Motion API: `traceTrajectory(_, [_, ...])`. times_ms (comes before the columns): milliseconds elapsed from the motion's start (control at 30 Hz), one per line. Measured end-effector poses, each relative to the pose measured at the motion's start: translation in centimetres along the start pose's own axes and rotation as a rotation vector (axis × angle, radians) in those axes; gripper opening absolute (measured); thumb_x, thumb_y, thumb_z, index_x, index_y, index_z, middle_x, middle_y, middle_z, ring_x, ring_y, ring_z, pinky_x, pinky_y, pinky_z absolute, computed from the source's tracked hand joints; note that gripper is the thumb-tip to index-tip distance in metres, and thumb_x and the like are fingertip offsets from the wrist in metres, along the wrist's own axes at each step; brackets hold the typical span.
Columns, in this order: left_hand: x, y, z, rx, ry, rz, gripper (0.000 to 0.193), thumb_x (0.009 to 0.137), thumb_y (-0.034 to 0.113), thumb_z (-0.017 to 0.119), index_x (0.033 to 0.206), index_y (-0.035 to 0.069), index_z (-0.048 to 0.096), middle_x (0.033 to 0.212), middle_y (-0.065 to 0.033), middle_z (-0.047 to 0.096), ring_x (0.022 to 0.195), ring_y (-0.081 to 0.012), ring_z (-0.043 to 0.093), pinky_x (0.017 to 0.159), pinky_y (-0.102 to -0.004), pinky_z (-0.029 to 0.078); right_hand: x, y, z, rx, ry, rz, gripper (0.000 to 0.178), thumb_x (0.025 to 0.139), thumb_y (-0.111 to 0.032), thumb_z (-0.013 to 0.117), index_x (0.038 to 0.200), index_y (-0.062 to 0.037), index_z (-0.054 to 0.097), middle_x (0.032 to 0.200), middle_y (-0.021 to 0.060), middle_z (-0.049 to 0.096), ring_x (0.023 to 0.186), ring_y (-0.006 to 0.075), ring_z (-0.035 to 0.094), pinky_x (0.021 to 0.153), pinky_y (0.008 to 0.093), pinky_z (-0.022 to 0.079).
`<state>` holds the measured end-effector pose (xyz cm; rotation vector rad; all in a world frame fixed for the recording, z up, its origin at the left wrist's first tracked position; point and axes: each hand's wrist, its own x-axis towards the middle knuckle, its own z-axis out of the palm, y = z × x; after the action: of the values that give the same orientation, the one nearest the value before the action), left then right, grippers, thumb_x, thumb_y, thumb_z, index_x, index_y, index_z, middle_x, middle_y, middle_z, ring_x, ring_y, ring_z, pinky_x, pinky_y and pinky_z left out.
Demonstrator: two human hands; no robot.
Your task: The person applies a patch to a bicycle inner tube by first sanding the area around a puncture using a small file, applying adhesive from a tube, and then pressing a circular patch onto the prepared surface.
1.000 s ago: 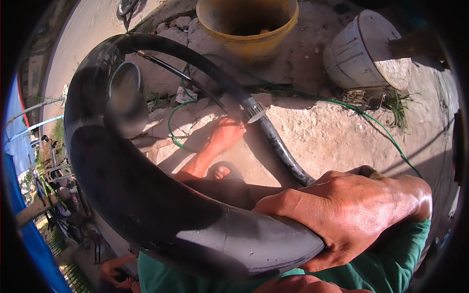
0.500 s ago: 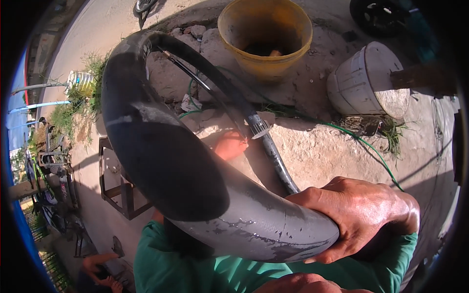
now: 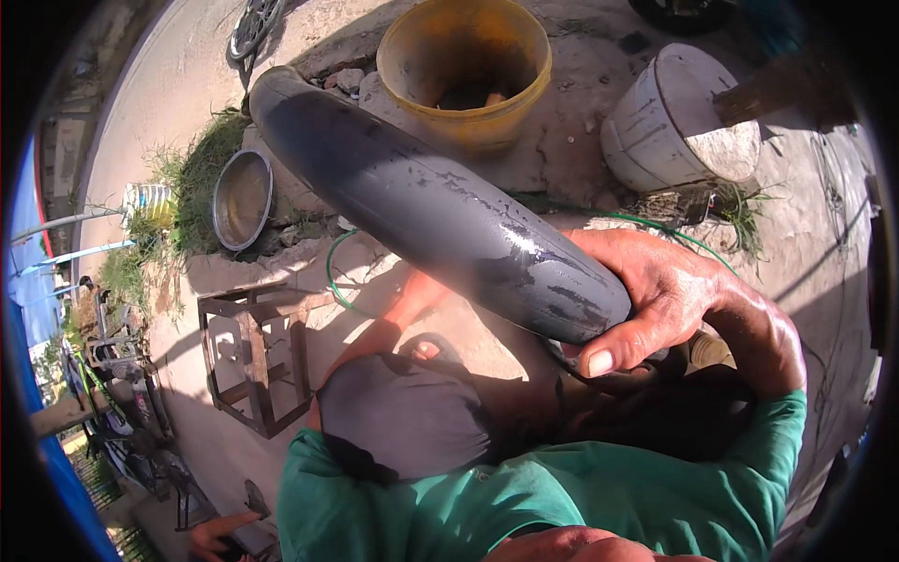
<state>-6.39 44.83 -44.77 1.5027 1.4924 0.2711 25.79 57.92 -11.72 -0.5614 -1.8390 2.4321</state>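
Tube shift: since the previous frame, black inner tube (image 3: 449,206) has swung from open-ring view to nearly edge-on.
Tube position: held up aslant before the wearer, over the ground; wet patches on near half.
Right grip (image 3: 660,286): closed around the tube's near end, fingers mostly hidden.
Left grip (image 3: 424,288): mostly hidden behind the tube; cannot tell whether wide or holding.
Yellow bucket (image 3: 393,92): beyond the tube.
White bucket (image 3: 644,140): right of yellow one.
Metal basin (image 3: 242,204): left of tube.
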Motion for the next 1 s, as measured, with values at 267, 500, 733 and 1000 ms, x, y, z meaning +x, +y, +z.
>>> traceTrajectory(267, [-1.7, 4.4, -3.8, -0.001, -0.08, 0.01, 0.027, 0.092, 0.018, 0.073, 0.115, 0.005, 0.073, 0.109, -0.0108, 0.076, 0.107, -0.0234, 0.071, 0.093, -0.0358, 0.055, 0.2, 1.6, -2.5, 0.248, -0.196, 0.004, 0.071, 0.078, -0.026, 0.094, 0.131, 0.0012, 0.056, 0.095, 0.0069, 0.072, 0.089, 0.0144, 0.07, 0.079, 0.0305, 0.057])
traceTrajectory(500, [-6.3, 12.5, -14.3, -0.112, 0.721, 0.189, 0.028, 0.101, 0.013, 0.068, 0.126, 0.001, 0.065, 0.109, -0.0077, 0.073, 0.101, -0.018, 0.07, 0.091, -0.0316, 0.055, 0.1, 2.4, -3.6, 0.227, -0.227, -0.003, 0.066, 0.079, -0.021, 0.094, 0.128, 0.0013, 0.056, 0.096, 0.0089, 0.071, 0.088, 0.0149, 0.07, 0.078, 0.0308, 0.058])
traceTrajectory(733, [-7.1, 37.6, -16.5, 0.025, 0.927, 1.018, 0.048, 0.105, 0.04, 0.054, 0.125, -0.004, 0.059, 0.117, -0.0207, 0.067, 0.102, -0.0291, 0.067, 0.093, -0.0422, 0.052, 0.5, 1.4, -2.0, 0.109, -0.163, -0.004, 0.062, 0.086, -0.018, 0.087, 0.137, -0.0017, 0.055, 0.101, 0.0076, 0.071, 0.086, 0.0148, 0.07, 0.079, 0.0324, 0.059])
traceTrajectory(1000, [4.3, 44.1, -4.2, 0.456, 0.802, 1.189, 0.041, 0.088, 0.044, 0.072, 0.102, 0.006, 0.07, 0.098, -0.0143, 0.065, 0.091, -0.0297, 0.064, 0.082, -0.048, 0.048, -1.0, 6.0, -2.3, 0.765, -0.096, 0.025, 0.033, 0.099, -0.029, 0.073, 0.121, -0.0044, 0.07, 0.109, 0.0046, 0.073, 0.109, 0.0158, 0.065, 0.098, 0.0324, 0.052])
